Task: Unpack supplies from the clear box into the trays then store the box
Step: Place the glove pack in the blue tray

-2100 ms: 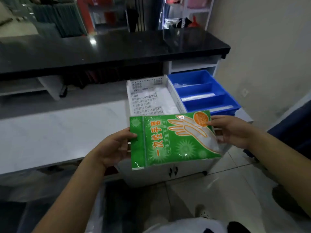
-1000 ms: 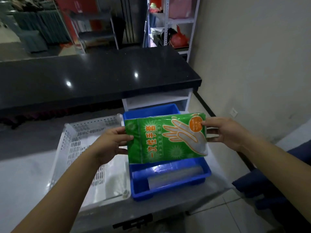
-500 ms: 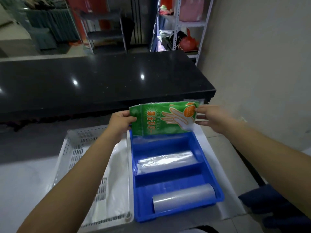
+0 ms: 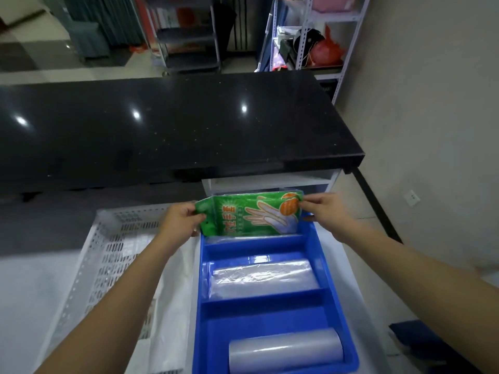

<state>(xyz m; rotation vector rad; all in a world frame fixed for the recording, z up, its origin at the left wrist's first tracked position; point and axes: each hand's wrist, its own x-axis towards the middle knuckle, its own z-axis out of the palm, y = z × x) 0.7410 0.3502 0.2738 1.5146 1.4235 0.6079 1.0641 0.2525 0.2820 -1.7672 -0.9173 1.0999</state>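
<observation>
Got my left hand (image 4: 180, 220) and right hand (image 4: 325, 211) each pinching an end of the green plastic glove packet (image 4: 249, 217), standing it in the far compartment of the blue divided plastic tray (image 4: 330, 282), right beside the white perforated basket (image 4: 108, 255).

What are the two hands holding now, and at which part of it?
Both hold the green glove packet over the blue tray's far compartment: the left hand pinches its left edge, the right hand its upper right corner.
</observation>
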